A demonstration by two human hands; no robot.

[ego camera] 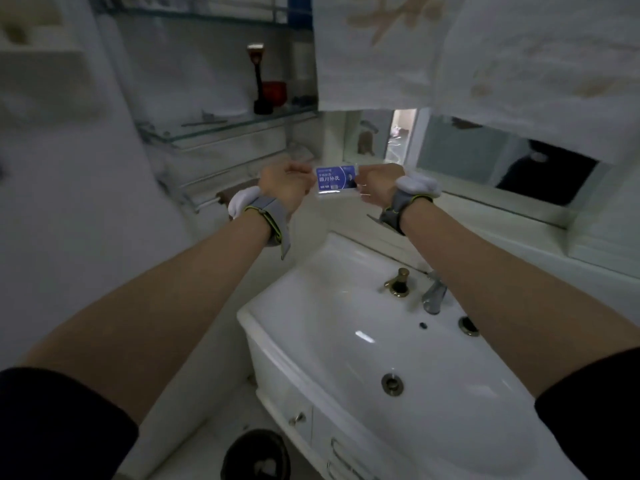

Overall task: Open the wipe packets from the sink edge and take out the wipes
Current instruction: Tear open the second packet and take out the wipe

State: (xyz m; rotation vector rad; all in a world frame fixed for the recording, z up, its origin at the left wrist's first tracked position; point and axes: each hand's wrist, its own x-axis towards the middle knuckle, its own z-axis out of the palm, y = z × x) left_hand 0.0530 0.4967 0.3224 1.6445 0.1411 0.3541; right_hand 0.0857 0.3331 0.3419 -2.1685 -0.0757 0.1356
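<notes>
A small blue wipe packet (336,181) with white lettering is held up in the air above the far end of the white sink (311,306). My left hand (284,187) pinches its left edge and my right hand (375,185) pinches its right edge. Both arms are stretched forward, each with a grey strap and white pad at the wrist. The packet looks sealed; no wipe shows outside it.
A chrome faucet (434,294) and a brass knob (398,282) stand at the sink's back edge. A white towel (450,57) hangs over the mirror (485,157). Glass shelves (225,124) with a dark bottle (259,81) are on the left. A dark bin (256,455) sits on the floor.
</notes>
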